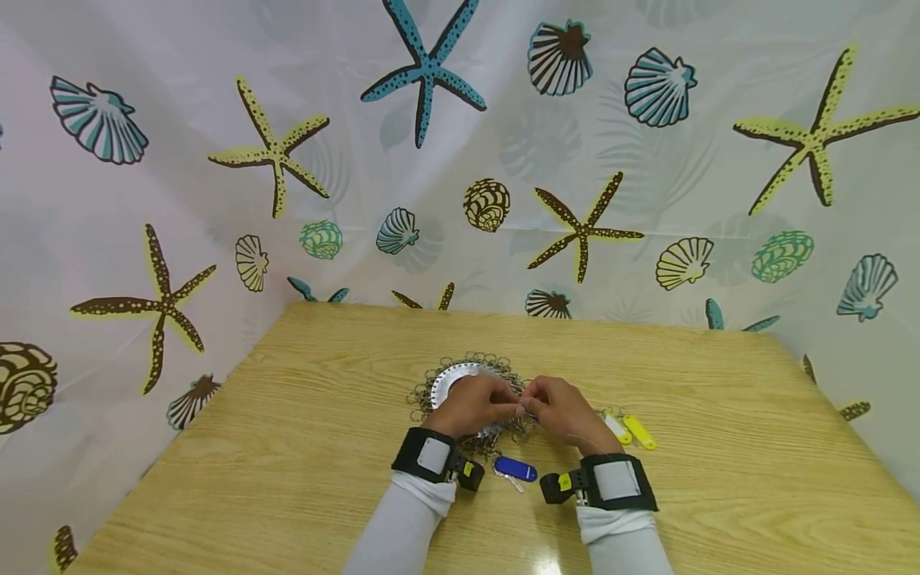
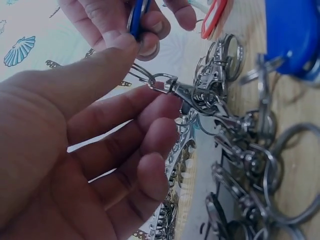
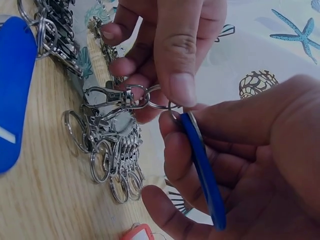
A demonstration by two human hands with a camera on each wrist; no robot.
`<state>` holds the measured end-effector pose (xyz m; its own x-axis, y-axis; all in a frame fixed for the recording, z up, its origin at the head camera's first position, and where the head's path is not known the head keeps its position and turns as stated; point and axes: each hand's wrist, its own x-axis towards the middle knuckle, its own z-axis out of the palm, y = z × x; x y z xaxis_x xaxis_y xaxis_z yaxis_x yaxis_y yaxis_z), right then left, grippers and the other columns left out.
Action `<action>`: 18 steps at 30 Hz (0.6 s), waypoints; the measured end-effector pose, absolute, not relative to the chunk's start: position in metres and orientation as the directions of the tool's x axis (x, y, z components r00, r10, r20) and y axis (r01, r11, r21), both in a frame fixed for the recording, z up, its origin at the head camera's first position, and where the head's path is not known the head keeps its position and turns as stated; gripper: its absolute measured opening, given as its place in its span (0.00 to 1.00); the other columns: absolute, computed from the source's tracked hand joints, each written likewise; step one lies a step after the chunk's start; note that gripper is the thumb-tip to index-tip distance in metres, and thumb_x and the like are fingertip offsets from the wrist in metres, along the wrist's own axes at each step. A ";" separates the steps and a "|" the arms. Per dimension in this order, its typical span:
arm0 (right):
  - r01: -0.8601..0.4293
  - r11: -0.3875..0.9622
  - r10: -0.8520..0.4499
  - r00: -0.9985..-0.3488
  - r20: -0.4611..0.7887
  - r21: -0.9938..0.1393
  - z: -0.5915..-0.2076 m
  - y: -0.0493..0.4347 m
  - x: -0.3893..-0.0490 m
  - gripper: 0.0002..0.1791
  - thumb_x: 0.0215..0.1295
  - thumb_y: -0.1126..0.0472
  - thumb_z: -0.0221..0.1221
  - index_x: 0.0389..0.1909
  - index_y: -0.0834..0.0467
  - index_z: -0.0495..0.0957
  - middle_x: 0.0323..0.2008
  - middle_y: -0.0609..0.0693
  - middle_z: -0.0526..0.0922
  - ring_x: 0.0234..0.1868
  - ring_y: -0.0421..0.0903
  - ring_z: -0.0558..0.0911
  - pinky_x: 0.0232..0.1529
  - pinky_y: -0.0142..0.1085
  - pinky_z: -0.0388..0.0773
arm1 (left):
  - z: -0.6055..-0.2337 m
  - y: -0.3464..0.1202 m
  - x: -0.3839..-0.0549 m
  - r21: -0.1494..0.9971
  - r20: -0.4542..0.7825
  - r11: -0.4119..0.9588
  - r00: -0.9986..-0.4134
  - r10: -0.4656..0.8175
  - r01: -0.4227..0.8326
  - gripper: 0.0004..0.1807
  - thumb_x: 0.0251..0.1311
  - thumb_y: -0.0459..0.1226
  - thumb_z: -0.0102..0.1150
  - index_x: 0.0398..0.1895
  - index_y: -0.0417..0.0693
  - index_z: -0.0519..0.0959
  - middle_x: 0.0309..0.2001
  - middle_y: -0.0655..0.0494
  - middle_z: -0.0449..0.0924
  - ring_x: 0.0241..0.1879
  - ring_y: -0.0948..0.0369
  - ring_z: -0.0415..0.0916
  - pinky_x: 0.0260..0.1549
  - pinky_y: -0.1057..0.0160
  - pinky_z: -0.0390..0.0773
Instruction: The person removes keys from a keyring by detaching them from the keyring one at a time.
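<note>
My left hand (image 1: 473, 406) pinches a split ring (image 3: 156, 98) between thumb and fingers. That ring hangs from a swivel snap hook (image 3: 112, 96) at the edge of a round metal disc (image 1: 440, 385), which is fringed with many hooks and rings. Fingertip to fingertip with it, my right hand (image 1: 564, 411) pinches a blue key tag (image 3: 204, 172) by its ring end. The tag's small ring (image 3: 173, 111) meets the split ring at the thumbs, and the fingers hide whether the two are linked. The left hand covers part of the disc.
Another blue key tag (image 1: 515, 469) with a key (image 1: 512, 481) lies on the wooden table (image 1: 323, 447) in front of the disc. Right of the right hand lie two yellow tags (image 1: 639, 432). A red tag (image 2: 215, 19) shows in the wrist views. A patterned curtain (image 1: 460, 263) surrounds the table.
</note>
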<state>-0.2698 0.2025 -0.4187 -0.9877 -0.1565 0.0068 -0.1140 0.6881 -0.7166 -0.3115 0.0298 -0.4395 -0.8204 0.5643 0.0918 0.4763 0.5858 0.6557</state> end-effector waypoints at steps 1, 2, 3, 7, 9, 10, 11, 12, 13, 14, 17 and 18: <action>-0.113 0.686 -0.155 -0.988 0.007 -0.719 -0.419 0.202 -0.270 0.04 0.70 0.66 0.54 0.36 0.61 0.77 0.29 0.50 0.76 0.28 0.44 0.71 0.29 0.36 0.67 | -0.440 0.029 -0.312 0.649 0.088 0.592 -0.819 0.567 0.479 0.10 0.61 0.47 0.63 0.37 0.53 0.87 0.31 0.66 0.83 0.28 0.70 0.75 0.30 0.68 0.74; -0.114 0.683 -0.158 -0.987 0.006 -0.721 -0.419 0.202 -0.270 0.04 0.70 0.66 0.54 0.36 0.61 0.77 0.30 0.51 0.76 0.28 0.45 0.71 0.29 0.36 0.67 | -0.440 0.029 -0.312 0.642 0.086 0.597 -0.818 0.569 0.482 0.10 0.62 0.48 0.62 0.36 0.53 0.87 0.30 0.66 0.83 0.28 0.70 0.75 0.29 0.68 0.74; -0.115 0.679 -0.160 -0.987 0.006 -0.725 -0.418 0.202 -0.270 0.04 0.70 0.66 0.54 0.36 0.61 0.77 0.30 0.51 0.77 0.28 0.45 0.71 0.29 0.36 0.67 | -0.440 0.029 -0.312 0.636 0.087 0.598 -0.816 0.572 0.487 0.11 0.62 0.48 0.62 0.35 0.53 0.87 0.29 0.66 0.82 0.27 0.70 0.75 0.28 0.68 0.74; -0.139 0.677 -0.186 -0.983 0.015 -0.723 -0.417 0.202 -0.269 0.04 0.70 0.65 0.54 0.35 0.61 0.76 0.30 0.51 0.78 0.29 0.44 0.72 0.32 0.37 0.67 | -0.440 0.029 -0.312 0.643 0.106 0.581 -0.809 0.578 0.499 0.09 0.61 0.46 0.63 0.33 0.52 0.87 0.26 0.67 0.81 0.25 0.70 0.74 0.27 0.68 0.73; -0.149 0.674 -0.199 -0.980 0.016 -0.723 -0.417 0.203 -0.269 0.05 0.71 0.66 0.54 0.35 0.61 0.76 0.30 0.51 0.79 0.29 0.44 0.73 0.32 0.38 0.68 | -0.440 0.029 -0.312 0.650 0.116 0.571 -0.808 0.578 0.502 0.08 0.60 0.45 0.65 0.32 0.52 0.86 0.26 0.67 0.81 0.25 0.70 0.75 0.27 0.68 0.73; -0.152 0.673 -0.205 -0.979 0.014 -0.724 -0.417 0.203 -0.269 0.05 0.71 0.66 0.54 0.35 0.61 0.76 0.30 0.50 0.79 0.30 0.44 0.73 0.33 0.38 0.68 | -0.440 0.029 -0.313 0.651 0.119 0.568 -0.807 0.578 0.503 0.07 0.60 0.44 0.65 0.32 0.52 0.86 0.25 0.68 0.81 0.25 0.70 0.74 0.27 0.68 0.73; -0.149 0.670 -0.206 -0.978 0.010 -0.728 -0.417 0.203 -0.269 0.05 0.71 0.66 0.53 0.35 0.61 0.76 0.30 0.50 0.79 0.30 0.44 0.73 0.32 0.38 0.68 | -0.439 0.029 -0.313 0.654 0.120 0.566 -0.807 0.578 0.502 0.06 0.59 0.44 0.66 0.31 0.52 0.86 0.25 0.68 0.80 0.25 0.70 0.75 0.27 0.68 0.73; -0.146 0.665 -0.209 -0.978 0.005 -0.732 -0.417 0.203 -0.269 0.05 0.71 0.66 0.53 0.35 0.61 0.77 0.30 0.50 0.79 0.29 0.44 0.73 0.32 0.38 0.68 | -0.439 0.029 -0.312 0.655 0.120 0.565 -0.807 0.579 0.503 0.06 0.59 0.44 0.66 0.31 0.53 0.85 0.25 0.68 0.80 0.25 0.70 0.74 0.27 0.68 0.73; -0.141 0.661 -0.209 -0.978 -0.001 -0.737 -0.417 0.203 -0.269 0.05 0.71 0.66 0.53 0.35 0.61 0.77 0.30 0.50 0.79 0.29 0.44 0.73 0.32 0.38 0.68 | -0.439 0.029 -0.312 0.655 0.122 0.563 -0.806 0.579 0.504 0.05 0.59 0.43 0.66 0.30 0.53 0.85 0.25 0.68 0.80 0.25 0.70 0.75 0.27 0.68 0.74; -0.135 0.658 -0.208 -0.978 -0.006 -0.741 -0.417 0.203 -0.269 0.05 0.71 0.66 0.53 0.36 0.61 0.77 0.30 0.50 0.78 0.29 0.44 0.72 0.31 0.38 0.68 | -0.438 0.029 -0.312 0.655 0.123 0.563 -0.806 0.579 0.504 0.05 0.58 0.43 0.67 0.30 0.54 0.85 0.24 0.68 0.80 0.25 0.70 0.75 0.27 0.68 0.74; -0.129 0.652 -0.205 -0.979 -0.010 -0.747 -0.418 0.202 -0.269 0.05 0.71 0.66 0.53 0.36 0.62 0.77 0.30 0.50 0.78 0.29 0.44 0.72 0.31 0.37 0.68 | -0.438 0.028 -0.311 0.657 0.132 0.555 -0.803 0.581 0.510 0.04 0.57 0.42 0.68 0.30 0.53 0.84 0.25 0.67 0.79 0.25 0.70 0.75 0.28 0.68 0.74; -0.130 0.651 -0.205 -0.979 -0.009 -0.748 -0.418 0.203 -0.269 0.05 0.70 0.66 0.53 0.36 0.62 0.77 0.30 0.50 0.77 0.30 0.44 0.72 0.32 0.37 0.68 | -0.438 0.028 -0.311 0.657 0.137 0.553 -0.802 0.581 0.513 0.04 0.57 0.42 0.68 0.30 0.53 0.84 0.25 0.67 0.79 0.25 0.70 0.75 0.28 0.69 0.74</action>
